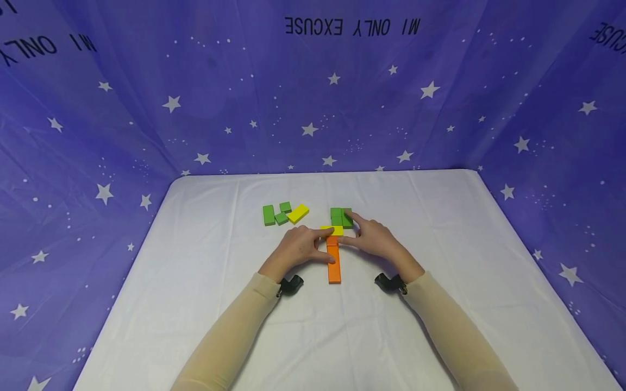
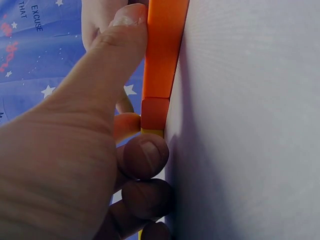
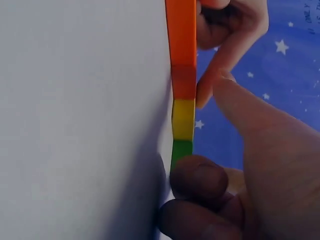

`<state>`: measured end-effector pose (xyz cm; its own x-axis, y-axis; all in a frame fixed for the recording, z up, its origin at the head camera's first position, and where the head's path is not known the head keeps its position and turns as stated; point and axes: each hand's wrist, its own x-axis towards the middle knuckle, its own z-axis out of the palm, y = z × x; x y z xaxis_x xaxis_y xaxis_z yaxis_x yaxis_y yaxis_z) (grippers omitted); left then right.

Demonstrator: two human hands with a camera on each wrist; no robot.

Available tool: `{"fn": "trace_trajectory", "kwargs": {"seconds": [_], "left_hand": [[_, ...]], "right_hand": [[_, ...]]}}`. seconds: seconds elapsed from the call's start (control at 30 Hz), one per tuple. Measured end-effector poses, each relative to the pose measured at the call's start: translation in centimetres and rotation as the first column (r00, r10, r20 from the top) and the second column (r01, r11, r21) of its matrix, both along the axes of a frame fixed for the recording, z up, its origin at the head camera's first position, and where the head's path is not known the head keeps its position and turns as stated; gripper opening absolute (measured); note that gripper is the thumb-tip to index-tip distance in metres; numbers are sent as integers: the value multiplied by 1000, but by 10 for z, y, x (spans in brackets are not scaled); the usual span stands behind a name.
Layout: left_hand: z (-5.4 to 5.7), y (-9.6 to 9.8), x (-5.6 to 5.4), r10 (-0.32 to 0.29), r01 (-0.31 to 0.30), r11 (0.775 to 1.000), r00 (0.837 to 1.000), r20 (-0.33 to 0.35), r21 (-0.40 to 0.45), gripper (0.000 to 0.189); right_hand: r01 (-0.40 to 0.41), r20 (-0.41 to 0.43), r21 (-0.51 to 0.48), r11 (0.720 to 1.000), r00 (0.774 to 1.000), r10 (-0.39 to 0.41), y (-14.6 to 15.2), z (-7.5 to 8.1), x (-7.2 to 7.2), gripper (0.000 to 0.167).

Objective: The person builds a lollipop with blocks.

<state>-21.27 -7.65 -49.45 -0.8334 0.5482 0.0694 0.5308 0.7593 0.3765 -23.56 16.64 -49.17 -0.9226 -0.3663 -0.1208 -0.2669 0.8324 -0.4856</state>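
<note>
Flat blocks form a line on the white table: a long orange block (image 1: 335, 275) nearest me, a small orange block (image 1: 332, 242), a yellow block (image 1: 339, 231) lying crosswise, then a group of green blocks (image 1: 336, 212). My left hand (image 1: 299, 243) reaches in from the left, its index finger over the yellow block and its thumb on the long orange one. From the other side, my right hand (image 1: 377, 238) has its index finger on a green block and its thumb beside the small orange block. In the right wrist view, curled fingertips partly cover the green block (image 3: 181, 150).
Left of the line lie loose pieces: a green rectangular block (image 1: 269, 215), two small green blocks (image 1: 285, 207) and a tilted yellow block (image 1: 298, 213). Behind the white table (image 1: 415, 336) hangs a blue star-printed cloth (image 1: 274, 76). Dark wrist cameras (image 1: 292, 285) sit beneath both wrists.
</note>
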Motion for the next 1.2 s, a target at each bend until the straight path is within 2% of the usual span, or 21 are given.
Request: {"fn": "trace_trajectory", "kwargs": {"seconds": [0.2,0.4,0.53,1.2], "left_hand": [[0,0,0,-1,1,1000,1000,0,3,86],[1,0,0,6,-6,1000,1000,-13,0,86],[1,0,1,10,-10,1000,1000,2,0,86],[-1,1,1,3,-3,1000,1000,-11,13,85]], "right_hand": [[-13,-42,83,996,999,16,-5,-3,7,108],[-38,-75,131,991,996,48,-9,0,12,105],[-46,-74,167,985,995,59,-11,-1,13,105],[-42,-97,184,982,993,61,-13,0,15,101]]}}
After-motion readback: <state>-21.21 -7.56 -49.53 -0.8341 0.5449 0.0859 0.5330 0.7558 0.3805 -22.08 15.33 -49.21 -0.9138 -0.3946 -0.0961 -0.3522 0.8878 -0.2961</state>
